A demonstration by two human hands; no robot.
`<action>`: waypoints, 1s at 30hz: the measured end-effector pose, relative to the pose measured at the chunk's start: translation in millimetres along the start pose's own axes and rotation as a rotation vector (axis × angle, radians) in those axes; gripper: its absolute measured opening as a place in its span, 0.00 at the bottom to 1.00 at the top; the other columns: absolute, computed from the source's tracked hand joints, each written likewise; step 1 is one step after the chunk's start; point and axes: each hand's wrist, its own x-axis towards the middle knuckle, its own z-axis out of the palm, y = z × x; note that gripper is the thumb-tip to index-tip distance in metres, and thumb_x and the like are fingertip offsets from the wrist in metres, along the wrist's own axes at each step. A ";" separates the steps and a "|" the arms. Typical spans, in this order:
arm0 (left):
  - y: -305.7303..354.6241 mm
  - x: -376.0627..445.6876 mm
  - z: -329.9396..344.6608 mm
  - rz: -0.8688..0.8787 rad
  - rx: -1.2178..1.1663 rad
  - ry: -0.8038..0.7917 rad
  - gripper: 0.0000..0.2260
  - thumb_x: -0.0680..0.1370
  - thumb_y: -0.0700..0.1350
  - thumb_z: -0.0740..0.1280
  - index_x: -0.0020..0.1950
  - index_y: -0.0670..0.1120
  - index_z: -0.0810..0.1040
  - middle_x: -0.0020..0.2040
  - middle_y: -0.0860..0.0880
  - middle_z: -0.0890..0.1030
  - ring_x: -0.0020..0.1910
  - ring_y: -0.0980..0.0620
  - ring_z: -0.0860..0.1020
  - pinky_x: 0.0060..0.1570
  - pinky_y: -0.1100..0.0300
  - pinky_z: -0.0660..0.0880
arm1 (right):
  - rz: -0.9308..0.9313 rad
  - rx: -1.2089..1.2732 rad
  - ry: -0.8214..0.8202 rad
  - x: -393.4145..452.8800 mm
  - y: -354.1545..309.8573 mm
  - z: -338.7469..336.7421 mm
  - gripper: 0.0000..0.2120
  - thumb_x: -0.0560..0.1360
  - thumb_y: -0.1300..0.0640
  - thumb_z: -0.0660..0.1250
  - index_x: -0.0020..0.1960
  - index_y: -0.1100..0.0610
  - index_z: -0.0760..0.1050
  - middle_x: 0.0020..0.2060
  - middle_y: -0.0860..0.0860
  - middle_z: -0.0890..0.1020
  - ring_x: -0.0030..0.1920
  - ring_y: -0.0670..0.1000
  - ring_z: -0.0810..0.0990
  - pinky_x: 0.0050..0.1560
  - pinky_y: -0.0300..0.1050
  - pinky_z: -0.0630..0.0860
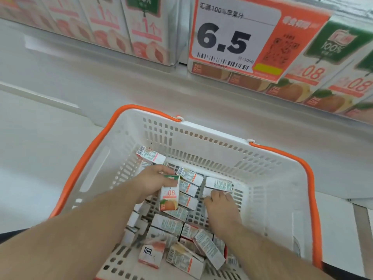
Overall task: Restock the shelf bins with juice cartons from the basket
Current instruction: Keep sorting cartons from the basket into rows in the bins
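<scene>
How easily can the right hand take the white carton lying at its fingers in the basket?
Probably yes. The right hand already has its fingers on the white carton, which lies on top near the basket wall with nothing over it.

Both forearms reach forward and down. The left hand [150,183] has its fingers curled in a grip. The right hand [220,209] lies palm down, fingertips bent.

basket [262,158] open above, loose cartons [181,229] crowding its floor, price tag [238,37] overhanging shelf front
</scene>
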 end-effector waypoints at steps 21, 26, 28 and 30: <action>126.0 -135.6 -1.6 0.251 -0.172 -0.076 0.12 0.77 0.54 0.68 0.53 0.48 0.81 0.44 0.45 0.83 0.41 0.43 0.81 0.46 0.49 0.77 | 0.156 1.716 0.195 -97.7 54.1 -178.0 0.11 0.74 0.73 0.67 0.54 0.63 0.77 0.45 0.59 0.85 0.46 0.57 0.83 0.57 0.56 0.79; 148.2 -176.4 -4.2 0.465 0.230 0.036 0.08 0.73 0.42 0.73 0.48 0.54 0.84 0.50 0.51 0.84 0.52 0.48 0.80 0.51 0.54 0.75 | 0.012 1.618 0.333 -126.5 46.2 -220.4 0.13 0.70 0.77 0.68 0.46 0.60 0.77 0.43 0.60 0.82 0.44 0.57 0.81 0.47 0.49 0.78; 157.9 -193.8 -4.1 0.541 0.347 0.027 0.09 0.73 0.40 0.73 0.48 0.53 0.83 0.50 0.49 0.84 0.52 0.49 0.80 0.49 0.57 0.76 | -0.049 1.551 0.402 -135.6 42.5 -235.4 0.16 0.67 0.79 0.69 0.45 0.59 0.78 0.41 0.57 0.82 0.42 0.55 0.80 0.46 0.47 0.77; 166.1 -210.8 -6.3 0.612 0.482 0.034 0.10 0.72 0.40 0.73 0.50 0.52 0.83 0.48 0.49 0.85 0.45 0.50 0.81 0.41 0.60 0.76 | -0.104 1.511 0.470 -143.7 37.8 -249.3 0.19 0.65 0.79 0.71 0.46 0.58 0.79 0.40 0.55 0.83 0.42 0.53 0.80 0.45 0.47 0.78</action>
